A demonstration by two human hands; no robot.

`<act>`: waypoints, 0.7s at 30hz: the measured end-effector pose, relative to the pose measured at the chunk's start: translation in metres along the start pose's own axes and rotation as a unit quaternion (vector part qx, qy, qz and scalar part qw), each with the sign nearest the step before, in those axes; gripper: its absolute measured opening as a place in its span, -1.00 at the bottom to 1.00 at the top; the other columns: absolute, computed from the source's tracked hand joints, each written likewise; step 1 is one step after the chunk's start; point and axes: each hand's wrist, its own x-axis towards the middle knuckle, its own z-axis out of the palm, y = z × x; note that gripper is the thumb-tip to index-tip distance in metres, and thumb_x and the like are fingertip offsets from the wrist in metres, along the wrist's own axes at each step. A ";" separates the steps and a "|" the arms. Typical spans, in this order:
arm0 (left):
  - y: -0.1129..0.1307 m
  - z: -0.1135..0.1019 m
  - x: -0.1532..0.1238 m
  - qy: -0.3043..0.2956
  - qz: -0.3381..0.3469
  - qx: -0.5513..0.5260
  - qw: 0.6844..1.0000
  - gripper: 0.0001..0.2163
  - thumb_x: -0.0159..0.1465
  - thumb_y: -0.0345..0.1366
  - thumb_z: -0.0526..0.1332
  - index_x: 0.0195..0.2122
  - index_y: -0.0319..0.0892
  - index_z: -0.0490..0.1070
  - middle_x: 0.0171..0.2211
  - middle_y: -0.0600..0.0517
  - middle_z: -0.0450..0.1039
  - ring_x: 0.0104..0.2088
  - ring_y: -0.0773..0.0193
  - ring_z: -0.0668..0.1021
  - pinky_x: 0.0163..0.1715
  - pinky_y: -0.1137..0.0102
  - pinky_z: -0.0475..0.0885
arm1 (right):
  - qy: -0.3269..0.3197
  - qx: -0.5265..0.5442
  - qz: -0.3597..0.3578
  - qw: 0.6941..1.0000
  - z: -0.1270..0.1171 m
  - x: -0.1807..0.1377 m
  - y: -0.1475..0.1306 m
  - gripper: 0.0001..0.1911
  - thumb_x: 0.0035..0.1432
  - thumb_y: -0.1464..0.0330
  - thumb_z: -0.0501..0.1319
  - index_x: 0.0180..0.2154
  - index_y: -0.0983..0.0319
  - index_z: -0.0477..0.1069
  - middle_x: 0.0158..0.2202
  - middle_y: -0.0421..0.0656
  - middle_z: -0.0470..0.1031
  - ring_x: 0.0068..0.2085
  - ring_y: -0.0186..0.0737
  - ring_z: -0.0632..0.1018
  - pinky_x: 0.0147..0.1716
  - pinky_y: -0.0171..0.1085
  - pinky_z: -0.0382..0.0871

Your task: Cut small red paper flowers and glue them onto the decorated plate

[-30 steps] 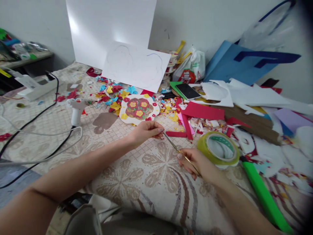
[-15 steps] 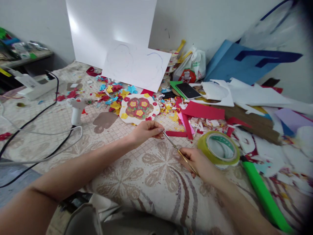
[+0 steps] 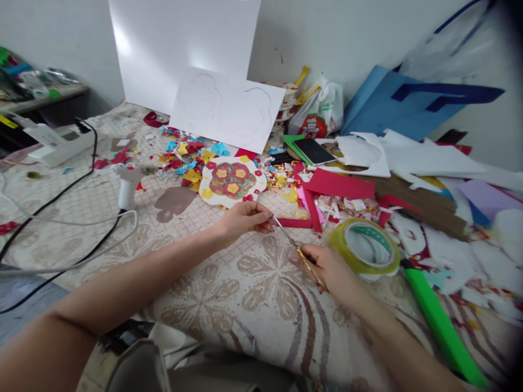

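Note:
My right hand [image 3: 329, 269] is closed around the gold handles of a small pair of scissors [image 3: 293, 240], blades pointing up and left. My left hand [image 3: 245, 218] pinches something tiny at the blade tips; I cannot make it out. Both hands hover over the patterned cloth [image 3: 229, 294]. Just beyond my left hand lies a white plate-shaped piece [image 3: 232, 182] covered with red and yellow paper flowers. A roll of clear tape [image 3: 365, 249] with a green-yellow rim sits right of my right hand.
A white glue gun [image 3: 127, 184] with cables lies at left, near a power strip [image 3: 61, 142]. Coloured paper scraps, red paper strips [image 3: 337, 186], a phone [image 3: 314, 152], white sheets [image 3: 226, 109], blue boards [image 3: 392, 106] and a green stick [image 3: 439, 324] crowd the back and right.
My right hand and the scissors have shifted slightly up and toward the left hand. The left hand has stayed almost still.

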 end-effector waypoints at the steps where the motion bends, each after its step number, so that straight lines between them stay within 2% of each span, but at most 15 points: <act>1: 0.000 0.000 0.000 0.001 0.004 0.004 1.000 -0.89 0.17 -0.38 0.25 -0.43 -0.30 0.35 -0.46 0.01 0.50 -0.48 0.43 0.52 -0.39 0.46 0.44 | -0.001 -0.011 0.003 1.000 0.000 0.000 0.000 -0.57 0.20 0.07 0.02 -0.59 0.19 0.14 -0.71 -0.28 0.18 -0.66 -0.34 0.27 -0.66 -0.37 0.02; 10: -0.003 -0.002 0.001 0.015 0.049 0.061 0.997 -0.93 0.18 -0.41 0.23 -0.41 -0.30 0.37 -0.47 0.02 0.50 -0.52 0.46 0.51 -0.44 0.51 0.43 | 0.010 -0.107 0.008 0.994 0.002 0.001 0.000 -0.57 0.22 0.07 -0.04 -0.58 0.18 0.10 -0.68 -0.26 0.19 -0.59 -0.28 0.29 -0.57 -0.34 0.03; 21: 0.000 -0.001 0.002 0.014 0.050 0.073 0.996 -0.90 0.17 -0.37 0.24 -0.43 -0.30 0.36 -0.50 0.02 0.48 -0.54 0.46 0.48 -0.47 0.50 0.41 | 0.013 -0.079 -0.002 0.997 0.001 -0.001 -0.001 -0.53 0.20 0.03 -0.03 -0.60 0.19 0.13 -0.70 -0.26 0.19 -0.61 -0.30 0.27 -0.61 -0.36 0.00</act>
